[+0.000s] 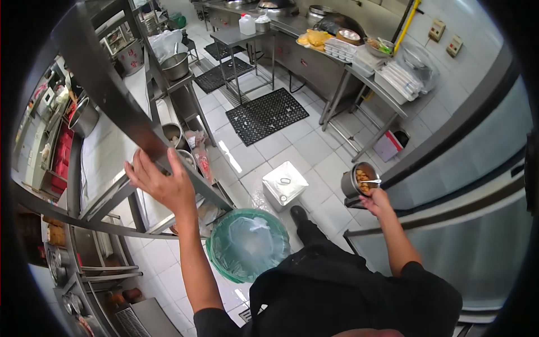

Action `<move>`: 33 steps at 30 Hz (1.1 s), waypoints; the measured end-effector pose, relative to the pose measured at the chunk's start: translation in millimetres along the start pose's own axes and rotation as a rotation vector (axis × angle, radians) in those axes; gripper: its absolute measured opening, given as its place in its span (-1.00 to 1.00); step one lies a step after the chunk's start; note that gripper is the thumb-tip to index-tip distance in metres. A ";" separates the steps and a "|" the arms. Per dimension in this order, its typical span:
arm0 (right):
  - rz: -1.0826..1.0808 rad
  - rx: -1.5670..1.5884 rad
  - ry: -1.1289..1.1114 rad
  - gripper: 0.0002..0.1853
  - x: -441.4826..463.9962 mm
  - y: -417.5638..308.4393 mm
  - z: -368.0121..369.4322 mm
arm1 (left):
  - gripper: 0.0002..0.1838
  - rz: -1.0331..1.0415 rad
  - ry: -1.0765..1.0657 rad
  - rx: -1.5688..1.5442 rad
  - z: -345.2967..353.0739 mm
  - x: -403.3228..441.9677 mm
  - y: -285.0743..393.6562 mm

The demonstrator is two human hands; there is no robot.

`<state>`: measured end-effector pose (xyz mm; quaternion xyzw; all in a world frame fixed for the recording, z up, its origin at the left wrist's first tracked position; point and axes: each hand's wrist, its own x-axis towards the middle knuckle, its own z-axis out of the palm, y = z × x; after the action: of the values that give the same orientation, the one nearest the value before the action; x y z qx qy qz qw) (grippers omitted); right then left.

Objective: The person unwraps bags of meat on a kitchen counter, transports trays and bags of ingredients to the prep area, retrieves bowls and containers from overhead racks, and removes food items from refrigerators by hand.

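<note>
My right hand (375, 200) is closed at the near rim of a small metal pot (349, 184), held out over the floor beside the door frame. Inside the pot lie brownish-yellow food pieces (362, 178), and a metal spoon (371, 181) rests across them. My left hand (165, 182) is raised, fingers stretched out, against or just in front of a steel post (112, 90); whether it touches is unclear. Below and between my hands stands a bin lined with a green plastic bag (247, 244), with a square metal tin (285, 182) just beyond it.
Black rubber mats (267, 115) lie on the tiled floor (314, 143). On the right, a steel table (368, 84) bears trays and bags, near a glass door (449, 241). A small steel table (238, 37) holds a white jug (247, 25). Steel shelving (106, 196) runs along my left.
</note>
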<state>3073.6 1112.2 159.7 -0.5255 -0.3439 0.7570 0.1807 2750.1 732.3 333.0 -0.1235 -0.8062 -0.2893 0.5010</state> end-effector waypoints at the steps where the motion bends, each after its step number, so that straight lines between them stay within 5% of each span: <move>1: 0.023 0.020 0.009 -0.64 26.3 3.4 13.9 | -0.47 -0.014 0.004 0.008 1.3 0.5 2.0; 12: 0.177 -0.117 -0.038 -0.68 245.6 -0.4 149.3 | -0.38 -0.213 0.023 0.104 3.8 -7.2 5.4; 21: 0.136 -0.201 -0.070 -0.65 293.3 -66.4 191.9 | -0.36 -0.358 0.033 -0.027 5.9 -15.0 7.3; 29: 0.084 -0.237 -0.241 -0.66 301.0 -131.7 280.5 | -0.36 -0.282 0.085 0.077 12.7 -13.0 11.4; 33: 0.057 -0.265 -0.316 -0.64 321.5 -162.3 347.5 | -0.39 -0.487 0.168 -0.124 12.3 -26.1 8.5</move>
<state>2616.7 1314.7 132.6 -0.4287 -0.4497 0.7829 0.0321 2757.4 748.7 308.9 0.0679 -0.7486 -0.4595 0.4731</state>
